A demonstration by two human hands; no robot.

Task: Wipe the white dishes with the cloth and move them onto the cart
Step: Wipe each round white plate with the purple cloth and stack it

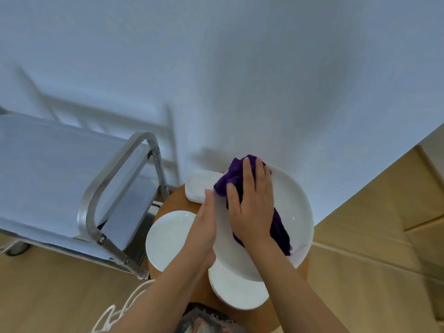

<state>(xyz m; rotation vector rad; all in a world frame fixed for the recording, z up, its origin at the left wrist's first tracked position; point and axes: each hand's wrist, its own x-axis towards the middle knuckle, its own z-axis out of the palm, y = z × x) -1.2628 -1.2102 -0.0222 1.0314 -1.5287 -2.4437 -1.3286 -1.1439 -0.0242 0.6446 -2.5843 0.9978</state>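
Note:
A large white dish (294, 212) lies on a small round wooden table (176, 200). My right hand (252, 203) presses a purple cloth (280, 234) flat into the dish, fingers straight. My left hand (204, 222) rests against the dish's left rim, thumb up along the edge. A smaller round white plate (168, 239) sits to the left, partly under my left wrist. A white rectangular dish (197, 186) lies at the back left, and another white dish (237, 294) at the front, partly under the large one.
A metal cart (57, 176) with a tubular handle (115, 179) and a flat top shelf stands left of the table, close to it. A white wall rises behind. Wooden floor (360, 236) spreads to the right and front left. White cords hang near my left arm.

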